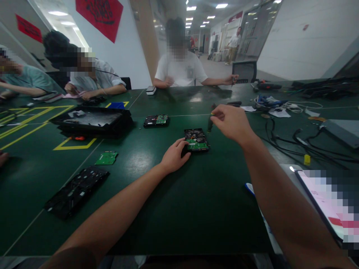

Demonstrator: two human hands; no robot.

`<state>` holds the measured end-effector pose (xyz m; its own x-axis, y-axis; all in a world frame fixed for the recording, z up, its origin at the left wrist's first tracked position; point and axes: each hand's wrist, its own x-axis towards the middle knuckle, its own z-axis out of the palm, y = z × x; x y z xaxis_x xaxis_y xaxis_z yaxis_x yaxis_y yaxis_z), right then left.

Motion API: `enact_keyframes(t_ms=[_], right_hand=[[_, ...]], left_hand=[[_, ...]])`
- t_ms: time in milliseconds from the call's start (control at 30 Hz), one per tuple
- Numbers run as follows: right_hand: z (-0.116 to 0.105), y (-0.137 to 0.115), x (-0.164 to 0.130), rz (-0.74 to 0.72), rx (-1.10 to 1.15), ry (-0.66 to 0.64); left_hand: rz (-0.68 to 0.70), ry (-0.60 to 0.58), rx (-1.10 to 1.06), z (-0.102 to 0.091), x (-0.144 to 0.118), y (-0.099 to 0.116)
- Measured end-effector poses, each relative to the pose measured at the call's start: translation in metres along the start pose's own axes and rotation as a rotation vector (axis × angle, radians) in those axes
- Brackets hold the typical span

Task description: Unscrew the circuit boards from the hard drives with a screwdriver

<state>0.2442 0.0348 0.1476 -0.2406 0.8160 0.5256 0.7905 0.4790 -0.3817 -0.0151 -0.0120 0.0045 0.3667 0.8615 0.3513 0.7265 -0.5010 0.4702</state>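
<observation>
The screwdriver [209, 121] is standing nearly upright with its tip at the far right corner of the hard drive [196, 139], and the risk looks to be a slip: if the tip is sitting badly in a screw, it could be skating onto the green circuit board [197, 145] and scratching it. The drive could also be sliding on the smooth worktop [157, 209], since only a few fingertips are pinning it, and a loosened screw could be rolling off among the cables [283, 140] to the right.

The left hand [175, 155] is reaching in from the near edge, forearm low over the worktop, its fingers curling lightly against the drive's near left corner, pressing rather than gripping. The right hand [231, 121] is raised higher, wrist bent, its fingers pinching closed on the top of the screwdriver handle.

The drive is lying flat, board upward, about mid-worktop, well clear of every edge.
</observation>
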Motion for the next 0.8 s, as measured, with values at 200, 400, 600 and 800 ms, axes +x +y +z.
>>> enact_keyframes(t_ms=[200, 400, 600, 800], right_hand=[[0.0018, -0.0009, -0.0010, 0.063, -0.010, 0.058], [0.0005, -0.0017, -0.0001, -0.008, -0.003, 0.007], [0.0030, 0.0009, -0.0006, 0.045, 0.010, 0.044], [0.0016, 0.0012, 0.0000, -0.028, 0.035, -0.021]], left_hand=[[-0.012, 0.001, 0.004, -0.0003, 0.0000, 0.0010], [-0.024, -0.008, 0.005, 0.0007, 0.0003, -0.0003], [-0.020, -0.005, -0.003, -0.0006, 0.0003, 0.0017], [-0.017, -0.001, -0.002, 0.0009, 0.0003, 0.0006]])
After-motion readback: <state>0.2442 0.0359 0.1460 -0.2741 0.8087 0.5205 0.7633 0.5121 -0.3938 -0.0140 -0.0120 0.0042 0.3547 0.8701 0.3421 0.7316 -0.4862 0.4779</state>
